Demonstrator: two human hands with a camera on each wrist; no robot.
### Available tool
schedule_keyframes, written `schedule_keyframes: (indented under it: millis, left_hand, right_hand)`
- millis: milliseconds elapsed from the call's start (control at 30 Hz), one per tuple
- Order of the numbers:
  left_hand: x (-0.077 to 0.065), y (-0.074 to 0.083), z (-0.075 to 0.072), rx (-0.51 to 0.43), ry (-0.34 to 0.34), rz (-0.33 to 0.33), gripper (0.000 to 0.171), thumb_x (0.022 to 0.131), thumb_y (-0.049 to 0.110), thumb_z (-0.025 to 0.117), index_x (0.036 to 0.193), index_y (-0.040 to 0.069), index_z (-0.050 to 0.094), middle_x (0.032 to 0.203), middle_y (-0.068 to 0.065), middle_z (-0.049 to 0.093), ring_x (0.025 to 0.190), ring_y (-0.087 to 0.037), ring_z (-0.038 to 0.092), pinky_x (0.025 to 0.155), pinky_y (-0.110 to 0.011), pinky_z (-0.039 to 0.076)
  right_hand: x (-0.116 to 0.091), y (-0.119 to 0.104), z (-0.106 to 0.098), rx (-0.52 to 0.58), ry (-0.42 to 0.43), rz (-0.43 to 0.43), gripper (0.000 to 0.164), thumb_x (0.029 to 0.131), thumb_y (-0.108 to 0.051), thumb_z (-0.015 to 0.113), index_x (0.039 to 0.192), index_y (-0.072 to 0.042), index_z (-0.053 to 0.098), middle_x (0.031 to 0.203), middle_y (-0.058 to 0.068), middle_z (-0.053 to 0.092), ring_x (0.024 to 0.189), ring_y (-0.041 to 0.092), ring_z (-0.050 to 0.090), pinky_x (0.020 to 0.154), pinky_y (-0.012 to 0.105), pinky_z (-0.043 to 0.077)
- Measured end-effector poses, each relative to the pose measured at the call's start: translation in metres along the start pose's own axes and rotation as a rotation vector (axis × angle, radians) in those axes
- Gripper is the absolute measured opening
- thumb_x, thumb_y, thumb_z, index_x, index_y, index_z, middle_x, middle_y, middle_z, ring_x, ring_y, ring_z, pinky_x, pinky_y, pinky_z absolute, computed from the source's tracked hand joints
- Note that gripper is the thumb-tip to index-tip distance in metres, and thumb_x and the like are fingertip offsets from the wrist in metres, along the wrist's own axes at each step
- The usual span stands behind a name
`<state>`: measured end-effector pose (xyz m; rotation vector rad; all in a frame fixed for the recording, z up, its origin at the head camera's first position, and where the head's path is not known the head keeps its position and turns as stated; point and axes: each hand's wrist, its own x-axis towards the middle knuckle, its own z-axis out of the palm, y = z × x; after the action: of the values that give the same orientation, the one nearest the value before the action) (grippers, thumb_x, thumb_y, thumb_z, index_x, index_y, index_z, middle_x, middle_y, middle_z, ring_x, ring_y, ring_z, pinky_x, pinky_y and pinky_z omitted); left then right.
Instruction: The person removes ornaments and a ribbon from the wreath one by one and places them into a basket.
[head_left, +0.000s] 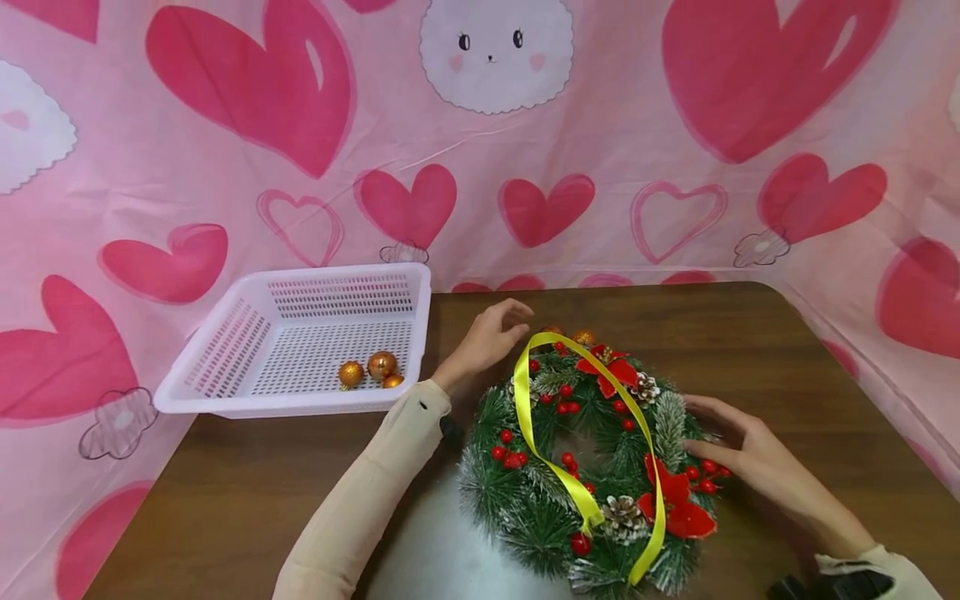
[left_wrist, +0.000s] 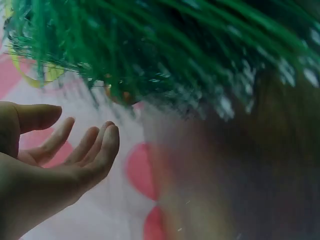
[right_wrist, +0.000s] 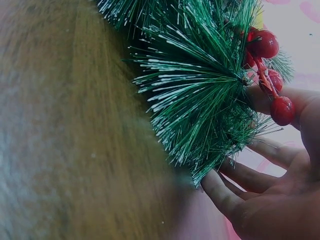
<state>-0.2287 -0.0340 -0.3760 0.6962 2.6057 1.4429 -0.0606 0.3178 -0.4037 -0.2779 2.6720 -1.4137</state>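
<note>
1. A green Christmas wreath with snow-tipped needles sits toward the near side of a wood-grain table, between a person's two bare hands. The left hand holds nothing, its fingers loosely bent and clear of the needles. The right hand touches the outer edge, thumb and fingers spread apart and not clenched.

2. A yellow satin ribbon loops loosely over the wreath, one end hanging down the near side. A turn or lift could let it slide off or catch in the needles, since much of it appears to lie free.

3. Two gold baubles peek out beyond the far edge, partly hidden. A push on the wreath, or a blind reach by the left hand, could send them rolling; round shapes and a bare tabletop would be the cause.

4. Beside the right thumb hang red berries on a thin stem, near a red poinsettia. A tight squeeze there might bend or pull them loose.

5. At left, a white plastic basket holds three gold baubles. The left forearm, close alongside, could jostle it on a wide swing.
</note>
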Motion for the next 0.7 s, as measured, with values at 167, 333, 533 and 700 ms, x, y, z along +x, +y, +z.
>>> schedule_keyframes:
  millis: [167,333,533,700]
  left_hand:
    - [0.010,-0.009,0.007,-0.232,-0.055,-0.083,0.029,0.102,0.009,0.055,0.129,-0.003,0.058,0.131,-0.023,0.058,0.112,-0.032,0.062,0.089,-0.042,0.056]
    - [0.018,-0.017,0.012,-0.446,-0.087,-0.199,0.036,0.105,0.017,0.050,0.133,-0.004,0.055,0.136,-0.022,0.056,0.119,-0.030,0.060,0.095,-0.041,0.054]
    - [0.026,-0.027,0.016,-0.579,-0.122,-0.291,0.042,0.106,0.026,0.049,0.137,-0.001,0.054,0.132,-0.017,0.061,0.117,-0.026,0.062,0.099,-0.041,0.051]
    - [0.030,-0.033,0.019,-0.603,-0.216,-0.315,0.043,0.106,0.030,0.047,0.141,0.005,0.053,0.139,-0.010,0.058,0.124,-0.023,0.058,0.103,-0.042,0.048]
  right_hand:
    - [-0.001,-0.001,0.000,0.003,0.002,-0.001,0.055,0.095,-0.024,0.069,0.145,-0.013,0.048,0.141,0.005,0.052,0.114,-0.014,0.048,0.086,0.013,0.047]
    - [-0.001,-0.001,0.002,0.004,0.004,-0.002,0.055,0.095,-0.023,0.069,0.145,-0.012,0.048,0.141,0.007,0.051,0.113,-0.014,0.047,0.086,0.014,0.048]
    - [0.000,0.000,0.001,-0.004,0.014,-0.007,0.056,0.094,-0.021,0.070,0.145,-0.011,0.048,0.143,0.016,0.050,0.113,-0.013,0.047,0.085,0.013,0.047]
    - [-0.001,-0.001,0.001,-0.002,0.011,-0.008,0.055,0.095,-0.022,0.069,0.144,-0.010,0.049,0.143,0.018,0.051,0.114,-0.013,0.048,0.086,0.013,0.046]
